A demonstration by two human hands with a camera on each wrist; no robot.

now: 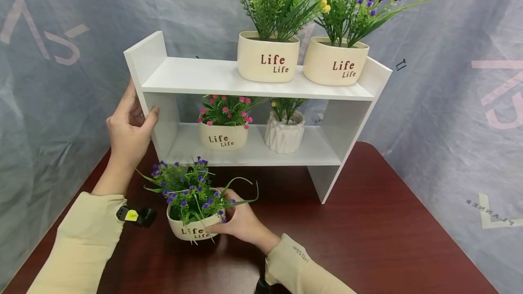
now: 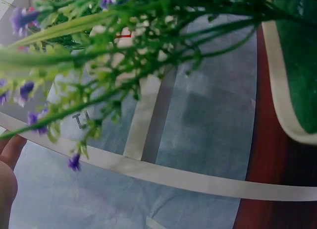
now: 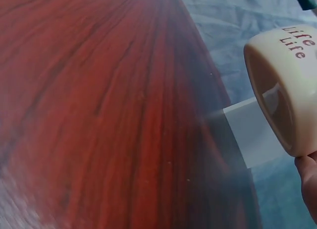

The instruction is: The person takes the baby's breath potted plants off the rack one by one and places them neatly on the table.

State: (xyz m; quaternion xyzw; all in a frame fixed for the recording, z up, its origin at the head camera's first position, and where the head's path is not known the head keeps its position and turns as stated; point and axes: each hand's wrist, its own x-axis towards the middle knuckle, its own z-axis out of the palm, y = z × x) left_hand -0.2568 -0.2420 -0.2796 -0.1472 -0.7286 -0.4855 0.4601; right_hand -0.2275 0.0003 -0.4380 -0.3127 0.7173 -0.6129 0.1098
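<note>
My right hand (image 1: 245,222) grips the right side of a cream oval flowerpot (image 1: 180,227) marked "Life", with purple flowers and green leaves in it. The pot is held up off the table in front of the shelf's lower left; its underside shows in the right wrist view. At the shelf's left side, my left hand (image 1: 127,133) holds the side panel of the white two-tier shelf (image 1: 196,74), thumb in front and fingers partly hidden behind it. In the left wrist view, purple flowers (image 2: 74,162) cover much of the shelf.
Two cream pots, one with yellow flowers (image 1: 267,58) and one with purple flowers (image 1: 337,62), stand on the top tier. Below are a pink-flowered pot (image 1: 224,137) and a white ribbed pot (image 1: 284,133). Everything stands on a dark red table (image 1: 388,221) before a grey cloth (image 1: 81,8).
</note>
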